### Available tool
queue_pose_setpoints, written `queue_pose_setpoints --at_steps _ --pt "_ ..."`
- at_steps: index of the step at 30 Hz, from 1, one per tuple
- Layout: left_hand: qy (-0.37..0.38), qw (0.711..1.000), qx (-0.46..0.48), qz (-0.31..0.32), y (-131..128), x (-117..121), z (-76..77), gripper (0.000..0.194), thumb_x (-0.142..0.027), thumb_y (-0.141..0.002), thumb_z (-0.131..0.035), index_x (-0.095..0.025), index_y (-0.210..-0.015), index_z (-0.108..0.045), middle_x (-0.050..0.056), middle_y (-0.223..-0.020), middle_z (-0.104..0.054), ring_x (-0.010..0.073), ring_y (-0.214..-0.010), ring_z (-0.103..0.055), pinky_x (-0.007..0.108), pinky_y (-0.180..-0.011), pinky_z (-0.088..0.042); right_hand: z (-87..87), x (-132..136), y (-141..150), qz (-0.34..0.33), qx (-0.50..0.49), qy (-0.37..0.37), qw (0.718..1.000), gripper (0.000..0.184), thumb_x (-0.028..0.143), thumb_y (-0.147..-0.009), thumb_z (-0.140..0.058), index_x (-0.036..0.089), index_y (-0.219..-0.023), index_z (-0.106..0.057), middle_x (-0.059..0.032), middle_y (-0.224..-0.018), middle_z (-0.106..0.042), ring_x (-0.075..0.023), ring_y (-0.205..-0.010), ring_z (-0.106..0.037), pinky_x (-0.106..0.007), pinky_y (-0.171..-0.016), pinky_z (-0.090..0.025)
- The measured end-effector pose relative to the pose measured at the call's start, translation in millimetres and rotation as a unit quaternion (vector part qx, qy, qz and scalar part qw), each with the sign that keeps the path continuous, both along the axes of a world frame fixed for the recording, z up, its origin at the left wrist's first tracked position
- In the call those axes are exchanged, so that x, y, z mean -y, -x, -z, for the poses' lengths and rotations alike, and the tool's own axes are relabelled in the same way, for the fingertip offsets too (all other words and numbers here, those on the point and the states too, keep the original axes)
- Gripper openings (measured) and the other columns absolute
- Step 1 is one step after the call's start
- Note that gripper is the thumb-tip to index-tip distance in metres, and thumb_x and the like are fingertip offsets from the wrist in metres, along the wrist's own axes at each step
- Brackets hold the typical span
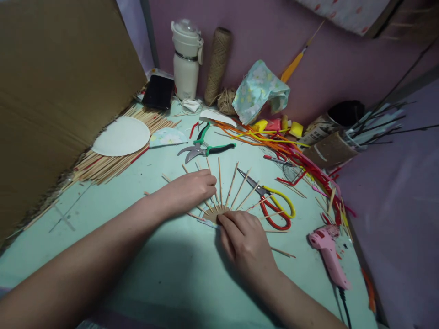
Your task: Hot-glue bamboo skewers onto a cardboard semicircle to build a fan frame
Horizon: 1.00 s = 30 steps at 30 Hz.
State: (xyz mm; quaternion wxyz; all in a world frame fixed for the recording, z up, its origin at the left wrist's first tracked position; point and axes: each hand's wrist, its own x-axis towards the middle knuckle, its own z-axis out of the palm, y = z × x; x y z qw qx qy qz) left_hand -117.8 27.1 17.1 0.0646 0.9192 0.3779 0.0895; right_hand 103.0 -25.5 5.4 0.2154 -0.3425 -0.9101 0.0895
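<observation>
A small brown cardboard half-disc [213,214] lies at the middle of the table, with thin wooden sticks [220,183] fanning out from its curved edge. Floral cloth shows along its lower edge. My left hand [195,188] is closed over the fan's left part, its fingertips pinching one of the sticks; part of the grip is hidden. On the right, my right hand [243,235] has fingers together, gripping the half-disc at its right side. Scissors with red and yellow handles [274,205] lie partly under the right-hand sticks. Green-handled pruning shears [202,148] rest beyond the fan.
A pink glue gun [329,256] lies at the right. Many loose sticks [103,167] under a white paper oval [121,136] are at the left. A white bottle [186,64], twine roll [218,64], phone [158,92] and orange pipe cleaners [254,135] line the back.
</observation>
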Motion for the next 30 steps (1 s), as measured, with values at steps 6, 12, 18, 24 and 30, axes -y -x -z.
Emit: queue_pose_setpoints --at_steps 6,12,18,24,30 --pt "0.003 1.000 0.001 -0.001 0.3 -0.4 -0.5 0.014 -0.014 -0.092 -0.062 -0.013 -0.078 -0.067 0.007 -0.087 -0.066 0.0190 -0.086 -0.055 0.029 -0.071 -0.045 1.7 2.0 2.5 0.006 -0.002 0.003 1.000 0.021 0.011 -0.097 -0.049 0.009 -0.108 -0.068 -0.0122 -0.096 -0.069 -0.0222 -0.087 -0.060 -0.036 -0.077 -0.050" --pt "0.010 1.000 0.001 -0.006 1.1 -0.1 -0.3 0.016 -0.014 -0.093 -0.060 -0.014 -0.078 -0.067 0.006 -0.087 -0.066 0.0189 -0.087 -0.054 0.028 -0.072 -0.044 4.9 1.5 3.2 0.005 -0.006 0.005 1.000 0.023 0.010 -0.097 -0.048 0.009 -0.107 -0.068 -0.0124 -0.095 -0.067 -0.0229 -0.087 -0.058 -0.036 -0.076 -0.050" --pt "0.026 0.999 -0.014 -0.011 0.1 -0.8 -0.3 0.014 -0.016 -0.092 -0.063 -0.013 -0.080 -0.067 0.006 -0.089 -0.066 0.0194 -0.088 -0.055 0.029 -0.075 -0.045 4.5 1.6 4.3 0.006 -0.003 0.010 1.000 0.023 0.010 -0.097 -0.048 0.008 -0.107 -0.069 -0.0123 -0.094 -0.067 -0.0234 -0.084 -0.056 -0.036 -0.074 -0.050" --pt "0.031 0.999 -0.019 -0.023 -0.9 0.1 -3.8 0.012 -0.015 -0.092 -0.063 -0.012 -0.081 -0.068 0.008 -0.090 -0.067 0.0200 -0.090 -0.055 0.029 -0.075 -0.045 4.6 1.3 5.0 0.006 -0.005 0.010 1.000 0.023 0.010 -0.096 -0.048 0.008 -0.105 -0.069 -0.0120 -0.092 -0.066 -0.0232 -0.084 -0.055 -0.036 -0.073 -0.049" --pt "0.029 0.999 -0.009 -0.026 0.5 3.3 -3.0 0.013 -0.015 -0.093 -0.062 -0.012 -0.083 -0.069 0.007 -0.091 -0.068 0.0198 -0.090 -0.056 0.029 -0.076 -0.046 5.6 1.4 5.6 0.012 -0.001 0.002 1.000 0.023 0.012 -0.097 -0.047 0.010 -0.106 -0.068 -0.0118 -0.093 -0.066 -0.0232 -0.084 -0.055 -0.036 -0.073 -0.049"
